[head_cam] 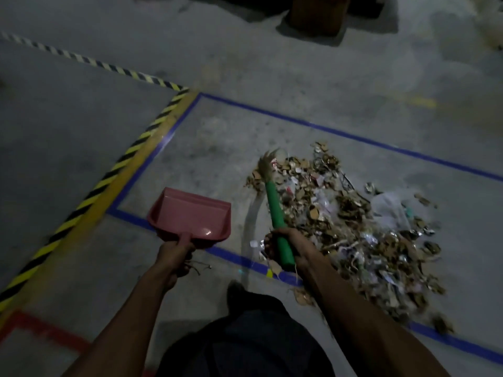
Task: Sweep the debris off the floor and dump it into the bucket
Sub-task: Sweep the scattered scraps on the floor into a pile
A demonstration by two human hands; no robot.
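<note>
Left hand: the left hand (174,253) is wrapped round the handle of a pink plastic dustpan (190,216), pan mouth pointing away from the person and to the right.
Right hand: the right hand (283,247) is clamped on the green plastic handle of a short straw broom (273,197), bristle tip blurred out over the near edge of the heap.
Debris: a wide heap of brown cardboard scraps, paper bits and shiny foil pieces (353,213) sprawls across the grey concrete floor (245,126), right of the broom and well apart from the dustpan.
Markings: blue tape lines (326,129) box in the heap; a few scraps spill over the near blue line beside the right hand.
Further left: yellow-and-black striped hazard tape (109,172) runs diagonally, with red tape (49,330) at the bottom left.
Far side: a brown cardboard box (315,14) stands at the top, dim and hard to read.
Person: dark trousers (245,336) below.
</note>
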